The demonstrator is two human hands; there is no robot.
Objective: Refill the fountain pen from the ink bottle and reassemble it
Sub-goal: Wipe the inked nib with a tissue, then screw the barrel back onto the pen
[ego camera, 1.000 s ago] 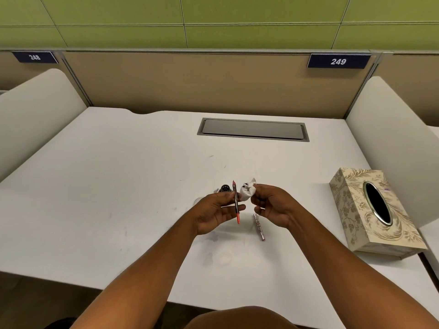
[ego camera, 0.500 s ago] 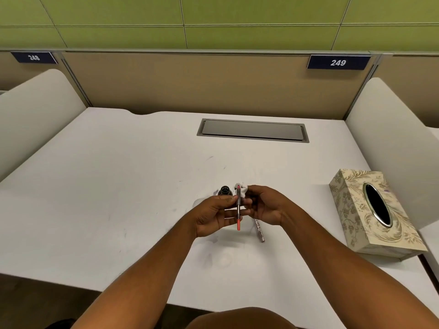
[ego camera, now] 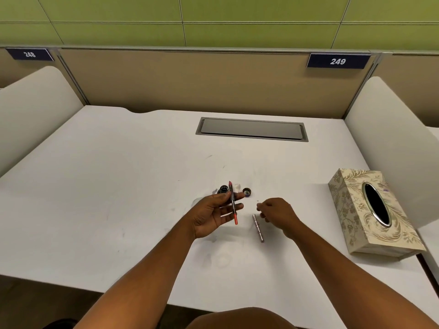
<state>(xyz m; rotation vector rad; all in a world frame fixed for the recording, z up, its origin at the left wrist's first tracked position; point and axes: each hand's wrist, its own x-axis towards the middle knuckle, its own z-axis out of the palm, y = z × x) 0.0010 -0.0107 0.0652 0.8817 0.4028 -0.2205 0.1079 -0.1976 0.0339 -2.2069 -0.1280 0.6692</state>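
Note:
My left hand (ego camera: 217, 211) pinches the pen's inner section (ego camera: 233, 203), a thin rod held nearly upright with the nib at the top and a red end at the bottom. Just behind it on the desk stands the small open ink bottle (ego camera: 223, 189), with its dark cap (ego camera: 247, 192) lying to the right. A small white tissue wad (ego camera: 238, 186) seems to lie between them. The silver pen barrel (ego camera: 258, 228) lies on the desk. My right hand (ego camera: 278, 213) hovers at the barrel's far end, fingers loosely curled and holding nothing.
A patterned tissue box (ego camera: 351, 210) sits at the right of the white desk (ego camera: 118, 186). A grey cable hatch (ego camera: 251, 129) is set into the desk farther back. Rounded white dividers (ego camera: 389, 138) stand at both sides, and a tan partition at the back.
My right hand has let go of the tissue, pulled away from the pen section and moved right and down over the barrel. The bottle cap now shows.

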